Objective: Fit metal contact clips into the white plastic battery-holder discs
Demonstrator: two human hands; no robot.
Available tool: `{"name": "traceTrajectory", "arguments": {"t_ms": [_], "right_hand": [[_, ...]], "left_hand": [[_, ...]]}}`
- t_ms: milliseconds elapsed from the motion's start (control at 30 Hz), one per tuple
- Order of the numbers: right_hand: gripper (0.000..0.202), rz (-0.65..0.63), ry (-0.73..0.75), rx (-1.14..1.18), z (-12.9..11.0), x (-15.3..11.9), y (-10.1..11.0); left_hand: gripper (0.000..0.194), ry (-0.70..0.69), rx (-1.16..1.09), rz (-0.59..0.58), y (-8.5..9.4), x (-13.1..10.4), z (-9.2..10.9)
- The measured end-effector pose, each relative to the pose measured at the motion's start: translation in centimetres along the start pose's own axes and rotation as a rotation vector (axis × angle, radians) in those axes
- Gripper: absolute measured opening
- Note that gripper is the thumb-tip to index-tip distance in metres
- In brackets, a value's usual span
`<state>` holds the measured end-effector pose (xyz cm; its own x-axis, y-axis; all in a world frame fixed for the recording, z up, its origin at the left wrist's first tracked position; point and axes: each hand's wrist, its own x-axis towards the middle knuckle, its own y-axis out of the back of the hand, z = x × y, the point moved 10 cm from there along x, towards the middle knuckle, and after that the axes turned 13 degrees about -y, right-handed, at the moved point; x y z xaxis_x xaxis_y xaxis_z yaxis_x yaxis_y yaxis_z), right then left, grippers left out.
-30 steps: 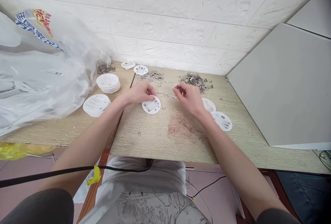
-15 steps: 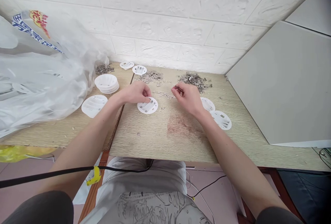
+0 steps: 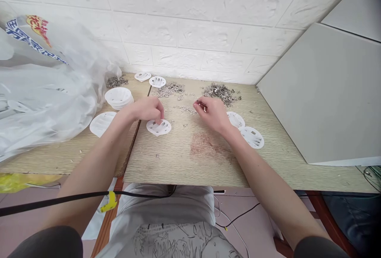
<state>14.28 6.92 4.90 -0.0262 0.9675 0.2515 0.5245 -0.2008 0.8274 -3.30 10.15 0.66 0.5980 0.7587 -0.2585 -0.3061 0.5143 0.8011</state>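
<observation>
We've a wood-grain tabletop [image 3: 166, 162] w/ a crinkly plastic bag [image 3: 44, 99] at L. Our L hand [image 3: 148, 109] bunches bent fingers at the far side of a round white plastic disc [image 3: 158, 129] lying there, pinch unclear; our R hand [image 3: 212, 113], well apart, pinches a thin dark bit [image 3: 201, 103]. Disc's slotted, pointed at its near rim.

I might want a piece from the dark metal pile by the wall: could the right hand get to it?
Probably yes: the right hand is just in front of the dark metal pile, with nothing visible between.
</observation>
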Motion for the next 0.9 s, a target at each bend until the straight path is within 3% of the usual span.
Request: {"name": "traceTrajectory", "arguments": {"t_ms": [367,600,900], "right_hand": [[0.022,-0.037,0.007,-0.013,-0.4,-0.3,-0.4],[0.022,-0.079,0.001,-0.032,-0.5,-0.3,-1.1],[0.024,-0.115,0.008,-0.094,-0.5,-0.4,-2.0]], "left_hand": [[0.009,0.047,-0.081,-0.001,-0.5,0.1,-0.4],[0.006,0.102,-0.006,0.067,-0.3,-0.4,0.3],[0.008,0.073,0.190,0.183,-0.3,-1.5,1.8]]}}
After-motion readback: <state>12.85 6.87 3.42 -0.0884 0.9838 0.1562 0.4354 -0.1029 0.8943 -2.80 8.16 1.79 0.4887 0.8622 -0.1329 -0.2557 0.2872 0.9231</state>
